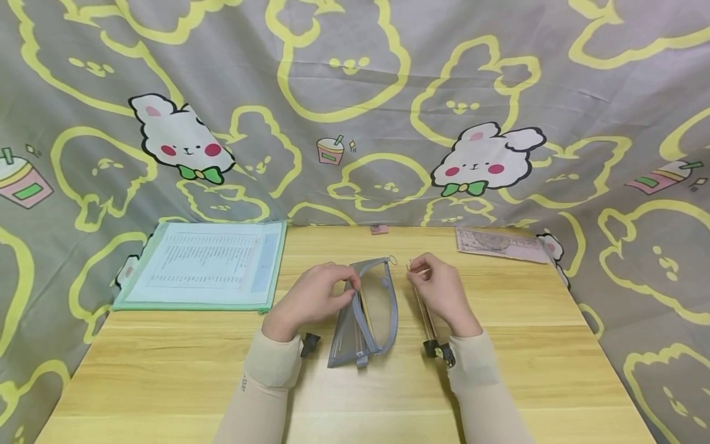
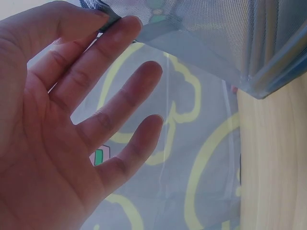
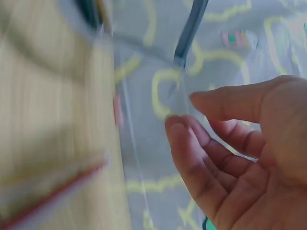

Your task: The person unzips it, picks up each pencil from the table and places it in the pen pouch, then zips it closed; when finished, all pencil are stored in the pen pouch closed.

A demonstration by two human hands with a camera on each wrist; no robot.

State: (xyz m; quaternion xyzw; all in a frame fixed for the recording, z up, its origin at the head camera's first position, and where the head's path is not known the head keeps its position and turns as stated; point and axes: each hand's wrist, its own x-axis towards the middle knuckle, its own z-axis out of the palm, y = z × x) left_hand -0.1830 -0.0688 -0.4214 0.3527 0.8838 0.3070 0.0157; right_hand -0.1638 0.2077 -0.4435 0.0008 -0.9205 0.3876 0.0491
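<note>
A grey mesh zip pouch [image 1: 345, 333] stands on the table with its zipped mouth gaping and a ring at its far end. Thin pencil-like sticks [image 1: 365, 306] show inside it. My left hand [image 1: 313, 296] pinches the rim of the pouch between thumb and forefinger, the other fingers spread, as the left wrist view shows. To the right of the pouch is my right hand [image 1: 440, 290], thumb and fingertips apart with nothing between them in the right wrist view. Beneath it lie long thin sticks [image 1: 424, 314], partly hidden by the hand; they are blurred in the right wrist view.
A green-edged clear folder [image 1: 199, 265] with a printed sheet lies at the left. At the back right is a pinkish printed slip [image 1: 501, 244], and a small pink piece [image 1: 379, 229] sits at the back edge. A patterned curtain [image 1: 366, 185] hangs behind the wooden table [image 1: 527, 370].
</note>
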